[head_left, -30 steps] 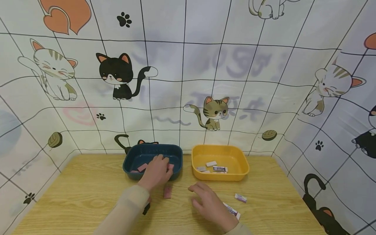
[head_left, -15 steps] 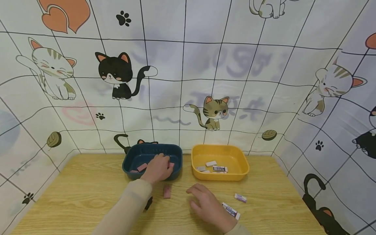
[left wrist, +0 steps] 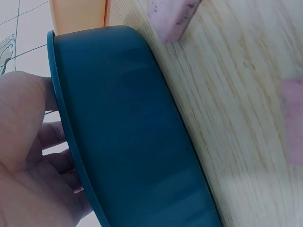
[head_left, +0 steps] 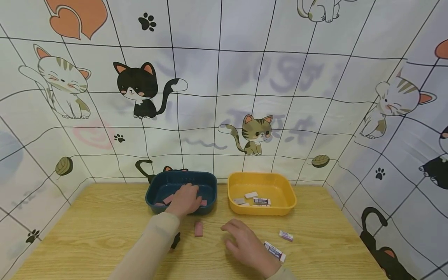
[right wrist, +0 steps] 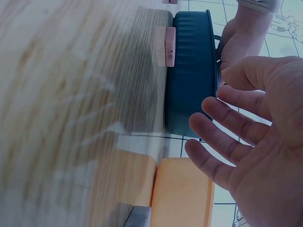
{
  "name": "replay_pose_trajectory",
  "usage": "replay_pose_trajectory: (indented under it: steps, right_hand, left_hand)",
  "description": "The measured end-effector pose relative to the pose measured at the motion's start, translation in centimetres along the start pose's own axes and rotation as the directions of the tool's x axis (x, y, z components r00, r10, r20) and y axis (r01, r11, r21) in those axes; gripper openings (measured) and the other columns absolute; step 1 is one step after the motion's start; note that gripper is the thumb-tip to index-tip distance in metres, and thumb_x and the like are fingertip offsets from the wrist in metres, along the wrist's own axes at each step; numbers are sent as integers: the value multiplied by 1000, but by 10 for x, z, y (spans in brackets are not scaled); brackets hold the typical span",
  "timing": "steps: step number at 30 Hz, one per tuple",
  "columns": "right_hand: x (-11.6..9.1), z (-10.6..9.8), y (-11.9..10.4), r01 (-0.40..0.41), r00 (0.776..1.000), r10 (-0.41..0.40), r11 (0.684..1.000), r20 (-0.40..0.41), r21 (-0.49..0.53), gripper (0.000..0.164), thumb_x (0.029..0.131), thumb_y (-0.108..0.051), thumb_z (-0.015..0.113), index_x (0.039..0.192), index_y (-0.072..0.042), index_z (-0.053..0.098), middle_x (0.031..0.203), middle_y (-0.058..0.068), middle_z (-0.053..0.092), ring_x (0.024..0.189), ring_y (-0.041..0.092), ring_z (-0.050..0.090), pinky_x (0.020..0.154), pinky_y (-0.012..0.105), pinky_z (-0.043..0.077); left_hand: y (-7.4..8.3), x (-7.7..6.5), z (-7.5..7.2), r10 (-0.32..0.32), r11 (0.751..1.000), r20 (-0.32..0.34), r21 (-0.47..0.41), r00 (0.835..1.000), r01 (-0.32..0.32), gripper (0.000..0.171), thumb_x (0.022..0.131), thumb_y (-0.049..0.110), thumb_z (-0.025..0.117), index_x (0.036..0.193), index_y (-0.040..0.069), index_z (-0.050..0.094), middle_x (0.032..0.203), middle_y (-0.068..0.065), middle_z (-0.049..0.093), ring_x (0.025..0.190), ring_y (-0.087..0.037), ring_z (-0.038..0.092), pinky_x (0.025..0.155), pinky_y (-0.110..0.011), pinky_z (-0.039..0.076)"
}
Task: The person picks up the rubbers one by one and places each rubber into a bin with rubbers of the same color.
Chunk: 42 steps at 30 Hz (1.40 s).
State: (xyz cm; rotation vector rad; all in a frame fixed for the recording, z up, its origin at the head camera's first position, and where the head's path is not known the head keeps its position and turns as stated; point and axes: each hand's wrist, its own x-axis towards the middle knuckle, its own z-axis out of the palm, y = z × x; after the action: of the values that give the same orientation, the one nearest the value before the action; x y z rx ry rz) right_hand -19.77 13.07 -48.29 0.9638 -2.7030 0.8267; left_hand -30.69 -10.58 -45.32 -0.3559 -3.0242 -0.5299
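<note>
My left hand (head_left: pixel 186 199) reaches over the near rim of the dark blue bin (head_left: pixel 204 181), its fingertips hidden inside. In the left wrist view its fingers hang past the rim, loosely bent, with nothing visibly gripped. Pink erasers lie in this bin, one eraser (head_left: pixel 203 202) right of the hand. Another pink eraser (head_left: pixel 198 229) rests on the table before the bin. My right hand (head_left: pixel 246 247) hovers over the table with relaxed, spread fingers, holding nothing. Beside it lie a white eraser in a printed sleeve (head_left: pixel 274 251) and a smaller sleeved one (head_left: pixel 286 235).
A yellow bin (head_left: pixel 285 194) holding several white erasers stands right of the blue one. Both are near the back of the wooden table (head_left: pixel 87 233), before a cat-patterned cloth (head_left: pixel 196 116). A dark piece (head_left: pixel 175 241) shows beside my left sleeve, partly hidden.
The pink eraser near my left fingers now lies lower in the blue bin, apart from them. My left hand has shifted slightly left. My right hand has barely moved.
</note>
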Motion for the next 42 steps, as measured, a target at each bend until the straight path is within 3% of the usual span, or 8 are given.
replay_pose_trajectory:
  steps: [6,12,25,35,42]
  right_hand:
    - [1,-1,-1,-42,999,42,999,33,5,27,94,-7,66,121,-7,70,119,1,65,111,15,62,96,39,55]
    - [0,-4,1,-45,999,45,999,16,-17,24,95,-8,67,119,-7,70,119,2,65,111,17,62,95,41,55]
    - [-4,-6,5,-13,998,12,1000,-55,-26,24,93,-4,69,117,-5,70,118,2,66,107,16,63,90,40,56]
    - [-8,-8,10,-38,996,35,999,-81,-26,23,92,-3,69,114,-5,70,119,5,66,109,19,63,93,42,56]
    - [-11,-11,15,-68,994,67,998,-82,-1,19,94,-5,68,113,-4,70,121,8,66,111,22,63,94,45,55]
  left_hand:
    - [-5,-10,-2,28,1000,-35,-12,999,-28,30,98,17,64,121,-1,69,119,-20,66,114,-40,61,100,-56,49]
    - [-3,-23,-7,114,993,-69,-3,991,-114,29,98,15,64,122,-2,68,117,-20,65,112,-39,61,97,-55,51]
    - [3,-50,-11,251,968,-209,56,945,-244,19,96,12,69,109,-2,70,104,-17,66,93,-34,60,83,-48,53]
    - [7,-68,-8,231,973,-231,75,945,-219,26,94,13,73,114,-3,70,108,-16,66,98,-33,61,90,-48,52]
    - [12,-80,-6,261,965,-293,69,920,-252,24,91,11,75,111,-1,71,102,-12,65,92,-29,59,85,-46,54]
